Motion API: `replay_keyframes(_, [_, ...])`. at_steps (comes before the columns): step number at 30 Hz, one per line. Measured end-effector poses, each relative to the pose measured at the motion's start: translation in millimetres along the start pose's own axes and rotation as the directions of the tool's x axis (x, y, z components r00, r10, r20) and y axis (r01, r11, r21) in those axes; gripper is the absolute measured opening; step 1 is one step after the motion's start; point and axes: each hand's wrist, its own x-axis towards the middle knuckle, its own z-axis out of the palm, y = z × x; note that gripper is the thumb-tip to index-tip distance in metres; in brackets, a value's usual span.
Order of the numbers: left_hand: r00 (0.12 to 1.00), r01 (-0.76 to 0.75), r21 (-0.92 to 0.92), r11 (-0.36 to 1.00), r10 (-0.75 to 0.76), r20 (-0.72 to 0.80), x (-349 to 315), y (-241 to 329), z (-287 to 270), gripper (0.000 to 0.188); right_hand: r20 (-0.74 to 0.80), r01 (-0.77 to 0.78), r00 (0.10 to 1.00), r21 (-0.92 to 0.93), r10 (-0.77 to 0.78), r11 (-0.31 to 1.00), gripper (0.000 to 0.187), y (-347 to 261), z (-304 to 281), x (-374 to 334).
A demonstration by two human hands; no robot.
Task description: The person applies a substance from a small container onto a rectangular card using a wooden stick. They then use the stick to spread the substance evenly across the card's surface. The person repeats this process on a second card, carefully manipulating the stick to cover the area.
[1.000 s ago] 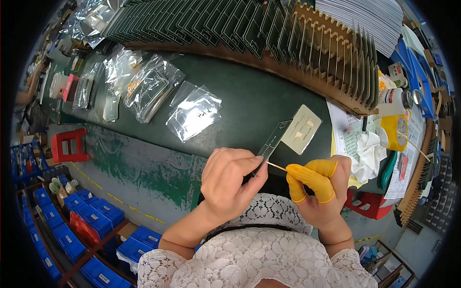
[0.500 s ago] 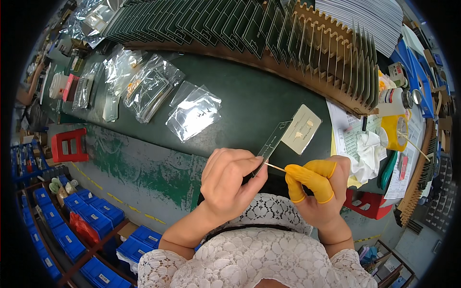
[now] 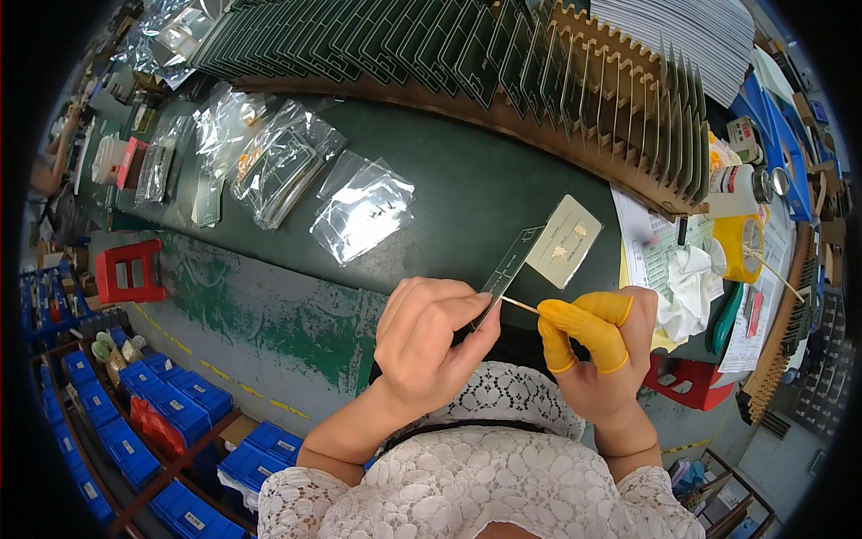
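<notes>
My left hand (image 3: 433, 337) pinches the near end of a circuit board (image 3: 566, 242) between thumb and fingertips. The board has a narrow dark green strip and a wider pale far part, and it slants away to the right above the table edge. Yellow finger cots cover several fingers of my right hand (image 3: 597, 346), which is closed on a thin pale stick (image 3: 523, 306). The stick's tip meets the edge of the dark strip, just beside my left fingertips; whether it has a cotton end is hidden.
Many green boards stand upright in a slotted brown rack (image 3: 467, 110) along the back. Clear plastic bags (image 3: 364, 211) lie left on the green table. At right are a white bottle (image 3: 732, 184), a yellow tape roll (image 3: 741, 250), crumpled white tissue (image 3: 690, 292) and papers.
The stick's tip has shifted slightly up along the board's edge, and my right hand has moved a little to the right with it. My left hand and the board stay nearly still.
</notes>
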Motion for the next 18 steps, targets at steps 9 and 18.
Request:
replay_keyframes(9, [1.0, 0.016, 0.007, 1.0, -0.016, -0.003, -0.6, 1.4, -0.7, 0.031, -0.008, -0.018, 1.0, -0.008, 0.018, 1.0, 0.037, 0.5, -0.7, 0.5])
replay_keyframes(18, [1.0, 0.018, -0.003, 1.0, -0.018, 0.008, -0.6, 0.3, -1.0, 0.031, 0.025, 0.005, 1.0, 0.008, -0.005, 1.0, 0.037, -2.0, -2.4, 0.1])
